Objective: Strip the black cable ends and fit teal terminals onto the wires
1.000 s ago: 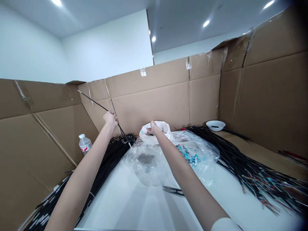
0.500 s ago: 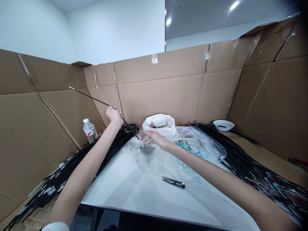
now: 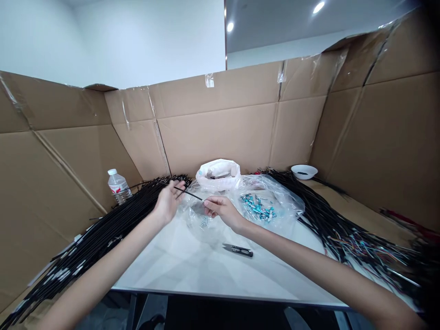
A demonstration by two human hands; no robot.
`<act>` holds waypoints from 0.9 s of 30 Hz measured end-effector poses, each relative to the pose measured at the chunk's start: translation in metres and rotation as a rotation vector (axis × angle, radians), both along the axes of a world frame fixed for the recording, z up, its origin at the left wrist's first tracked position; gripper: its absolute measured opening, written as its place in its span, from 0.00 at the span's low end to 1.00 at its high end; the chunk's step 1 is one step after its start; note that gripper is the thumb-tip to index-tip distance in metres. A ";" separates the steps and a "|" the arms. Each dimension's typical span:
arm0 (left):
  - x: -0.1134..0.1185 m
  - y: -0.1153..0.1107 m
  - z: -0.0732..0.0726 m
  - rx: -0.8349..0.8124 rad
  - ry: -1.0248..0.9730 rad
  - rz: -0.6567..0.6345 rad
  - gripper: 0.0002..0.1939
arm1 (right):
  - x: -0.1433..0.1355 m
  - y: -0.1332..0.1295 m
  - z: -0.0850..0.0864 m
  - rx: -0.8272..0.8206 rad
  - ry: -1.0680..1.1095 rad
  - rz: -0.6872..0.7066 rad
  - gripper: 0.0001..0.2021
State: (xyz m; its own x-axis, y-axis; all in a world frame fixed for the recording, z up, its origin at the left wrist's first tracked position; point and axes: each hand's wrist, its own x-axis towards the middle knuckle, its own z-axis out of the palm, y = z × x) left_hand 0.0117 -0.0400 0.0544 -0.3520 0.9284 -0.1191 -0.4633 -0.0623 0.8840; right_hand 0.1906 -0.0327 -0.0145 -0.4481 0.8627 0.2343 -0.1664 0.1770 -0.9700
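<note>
A thin black cable (image 3: 193, 195) slants across the middle of the head view. My right hand (image 3: 223, 211) pinches its near end between thumb and fingers, over a clear plastic bag. Further left, my left hand (image 3: 168, 201) is open with the palm turned up and fingers spread. The cable runs by its fingers, which are not closed on it; whether they touch it I cannot tell. Beyond that hand the cable extends left over a bundle of black cables (image 3: 137, 213). Thread snips (image 3: 238, 250) lie on the white table (image 3: 178, 270) below my right hand.
Small teal parts (image 3: 257, 207) lie in a clear plastic bag, beside a white bag (image 3: 220, 176) with a rolled rim. A water bottle (image 3: 119, 187) stands left. On the right are more black cables (image 3: 309, 206) and a white bowl (image 3: 304, 172). Cardboard walls (image 3: 220, 133) enclose the table.
My left hand has come down from its raised spot and opened, and the cable has dropped lower. My right hand has closed on the cable's near end. The view has shifted slightly right.
</note>
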 end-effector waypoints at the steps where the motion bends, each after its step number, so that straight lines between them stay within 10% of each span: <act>1: 0.005 -0.013 -0.011 -0.036 0.018 -0.079 0.14 | 0.000 -0.002 -0.002 0.003 0.007 -0.005 0.21; 7: 0.018 -0.064 -0.061 -0.016 0.187 -0.476 0.12 | 0.004 -0.020 -0.012 0.100 -0.010 0.050 0.24; 22: 0.014 -0.069 -0.085 0.138 0.625 -0.234 0.17 | 0.002 -0.027 -0.016 0.267 -0.169 -0.129 0.16; 27: 0.005 -0.066 -0.086 0.139 0.647 -0.237 0.18 | 0.000 -0.015 -0.001 0.371 -0.334 0.032 0.12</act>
State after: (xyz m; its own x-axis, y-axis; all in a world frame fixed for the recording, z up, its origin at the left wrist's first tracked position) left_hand 0.0171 -0.1061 -0.0313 -0.0984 0.9803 0.1715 0.1382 -0.1572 0.9778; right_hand 0.1907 -0.0481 -0.0156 -0.5758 0.7331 0.3620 0.1319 0.5203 -0.8437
